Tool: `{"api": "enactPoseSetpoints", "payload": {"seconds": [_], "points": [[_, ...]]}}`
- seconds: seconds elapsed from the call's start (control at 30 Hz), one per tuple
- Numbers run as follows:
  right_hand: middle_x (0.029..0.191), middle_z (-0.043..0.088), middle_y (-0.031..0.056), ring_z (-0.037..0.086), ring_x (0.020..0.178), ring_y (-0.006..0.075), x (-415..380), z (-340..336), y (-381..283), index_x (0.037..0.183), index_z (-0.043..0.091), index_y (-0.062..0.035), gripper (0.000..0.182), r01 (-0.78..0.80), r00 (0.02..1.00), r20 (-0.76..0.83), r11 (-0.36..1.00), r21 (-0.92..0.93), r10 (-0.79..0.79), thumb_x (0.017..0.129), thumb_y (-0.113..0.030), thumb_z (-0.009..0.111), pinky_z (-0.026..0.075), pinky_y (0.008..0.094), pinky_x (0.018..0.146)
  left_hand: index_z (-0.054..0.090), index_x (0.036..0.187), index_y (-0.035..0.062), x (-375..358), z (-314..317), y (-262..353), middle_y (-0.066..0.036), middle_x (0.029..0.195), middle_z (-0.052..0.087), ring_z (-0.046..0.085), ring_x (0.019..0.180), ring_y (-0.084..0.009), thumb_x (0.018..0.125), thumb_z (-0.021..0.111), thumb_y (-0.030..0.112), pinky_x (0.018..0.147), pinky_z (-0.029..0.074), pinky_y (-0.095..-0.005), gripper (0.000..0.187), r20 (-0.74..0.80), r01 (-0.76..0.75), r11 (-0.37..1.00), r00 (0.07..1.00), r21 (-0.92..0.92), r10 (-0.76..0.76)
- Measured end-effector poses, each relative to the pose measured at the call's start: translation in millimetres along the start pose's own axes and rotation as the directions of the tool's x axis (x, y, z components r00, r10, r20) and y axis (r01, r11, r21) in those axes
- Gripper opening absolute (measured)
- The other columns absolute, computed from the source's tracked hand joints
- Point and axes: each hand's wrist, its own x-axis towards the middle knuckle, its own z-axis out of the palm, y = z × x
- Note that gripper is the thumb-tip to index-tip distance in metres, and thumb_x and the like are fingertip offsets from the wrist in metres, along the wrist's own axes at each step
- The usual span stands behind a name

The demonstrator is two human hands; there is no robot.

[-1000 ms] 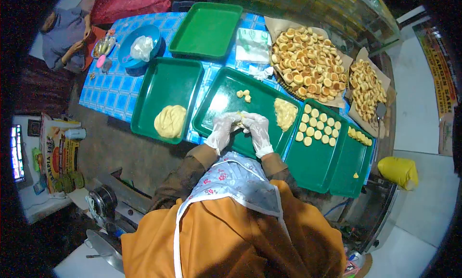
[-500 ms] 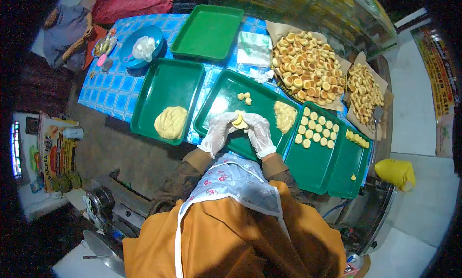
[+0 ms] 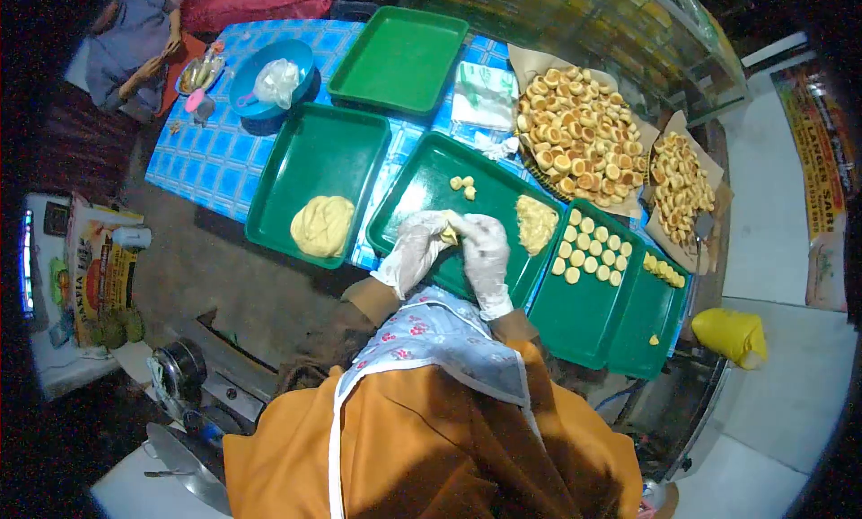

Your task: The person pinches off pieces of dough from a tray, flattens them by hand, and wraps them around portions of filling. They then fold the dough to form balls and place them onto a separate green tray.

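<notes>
Both hands wear thin, whitish see-through gloves and meet over a green tray (image 3: 409,191). My left hand (image 3: 416,247) is closed on a small piece of pale yellow dough (image 3: 449,233), partly hidden by fingers. From the other side, my right hand (image 3: 486,252) closes over the same piece, its fingertips against it. Ahead of the hands, a few small dough balls (image 3: 462,187) lie on this tray. At its right end sits a mound of pale, soft paste-like filling (image 3: 535,224). A large lump of dough (image 3: 322,226) rests in the tray on the left (image 3: 310,151).
To the right, another tray (image 3: 575,321) bears rows of flat round dough pieces (image 3: 593,245). Beyond are baked round cakes (image 3: 584,128) heaped on brown paper. A blue bowl (image 3: 242,92) with a plastic bag stands at the back left. Another person's arm (image 3: 148,70) shows at far left.
My right hand has turned inward, and its fingers now cover much of the dough piece that showed between both hands before. The camera view has shifted slightly.
</notes>
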Motion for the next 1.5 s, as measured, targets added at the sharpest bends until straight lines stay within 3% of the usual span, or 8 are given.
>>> {"api": "enactPoseSetpoints", "payload": {"seconds": [0.1,0.23,0.43,0.57,0.8,1.03,1.17,1.5], "points": [[0.125,0.068,0.0096,0.062,0.116,0.0191,14.1,-22.0,-24.4,0.121,0.072,0.0012,0.03,-0.573,0.776,0.203,0.533,0.623,0.597,0.095,-0.01,0.062,0.047,0.0334,0.104,0.054,0.131,-0.0095,-9.5,25.0,27.1,-0.019,0.124,0.063,0.066,0.113,-0.027,0.103,0.052,0.006,0.098,0.057,-0.039,0.032,-0.005,0.199,0.941,0.978,-0.273,-0.208],[0.117,0.071,0.0111,0.066,0.108,0.0192,-3.7,-5.7,9.2,0.114,0.072,0.0054,0.026,-0.494,0.791,0.411,0.078,0.866,0.452,0.093,-0.008,0.065,0.05,0.0321,0.097,0.052,0.135,-0.0094,-1.9,23.1,18.5,-0.019,0.121,0.065,0.067,0.11,-0.0278,0.1,0.057,0.004,0.094,0.06,-0.0403,0.038,0.047,0.213,0.942,0.977,-0.258,-0.208],[0.104,0.073,0.0109,0.069,0.089,0.0175,-3.7,-13.9,11.7,0.11,0.071,0.0053,0.025,-0.547,0.79,0.403,0.232,0.805,0.462,0.089,-0.007,0.066,0.054,0.0285,0.081,0.049,0.139,-0.0094,1.9,29.7,31.0,-0.017,0.118,0.067,0.071,0.099,-0.0253,0.094,0.067,0.009,0.085,0.06,-0.0327,0.051,-0.004,0.259,0.961,0.965,0.097,-0.26],[0.1,0.074,0.0104,0.07,0.084,0.0183,16.9,-29.3,-9.0,0.102,0.074,0.0051,0.024,-0.62,0.706,0.514,0.073,0.782,0.488,0.084,-0.009,0.067,0.054,0.0291,0.08,0.047,0.144,-0.0096,3.5,33.7,44.6,-0.016,0.122,0.066,0.07,0.096,-0.0185,0.084,0.078,0.013,0.082,0.058,-0.0273,0.072,0.1,0.315,0.925,0.935,0.213,-0.341],[0.1,0.077,0.0114,0.068,0.104,0.0215,10.4,-35.6,-5.6,0.097,0.079,-0.0029,0.024,-0.236,0.961,0.235,0.868,0.436,0.144,0.088,-0.018,0.063,0.052,0.0335,0.09,0.039,0.149,-0.0106,-2.1,32.7,40.6,-0.018,0.122,0.068,0.071,0.097,-0.0199,0.08,0.079,0.006,0.084,0.059,-0.0302,0.081,0.063,0.237,0.897,0.958,0.374,-0.28],[0.12,0.072,0.015,0.064,0.114,0.0254,-2.3,-40.5,-3.4,0.108,0.077,-0.0007,0.035,-0.223,0.961,0.258,0.838,0.499,0.102,0.099,-0.025,0.052,0.045,0.0373,0.103,0.04,0.144,-0.0111,3.3,21.4,26.2,-0.021,0.123,0.065,0.073,0.096,-0.0268,0.093,0.068,0.006,0.081,0.062,-0.0332,0.061,0.114,0.399,0.916,0.913,-0.043,-0.392],[0.126,0.068,0.0157,0.061,0.116,0.0225,-27.1,-17.4,6.9,0.123,0.069,0.0062,0.057,-0.486,0.834,0.374,0.22,0.846,0.405,0.111,-0.039,0.037,0.044,0.036,0.102,0.033,0.145,-0.0141,2.8,24.8,26.3,-0.026,0.126,0.059,0.072,0.098,-0.0288,0.099,0.061,0.003,0.082,0.063,-0.0347,0.057,0.037,0.398,0.916,0.917,-0.053,-0.396],[0.131,0.066,0.01,0.06,0.105,0.0179,-27.0,-11.0,-10.3,0.132,0.066,0.0015,0.078,-0.505,0.839,0.313,0.424,0.751,0.445,0.109,-0.061,0.025,0.044,0.0329,0.097,0.058,0.121,-0.0087,1.4,25.0,16.3,-0.019,0.105,0.068,0.071,0.093,-0.0274,0.1,0.055,0.0,0.081,0.061,-0.0357,0.023,0.146,0.321,0.943,0.941,-0.09,-0.306]]}}
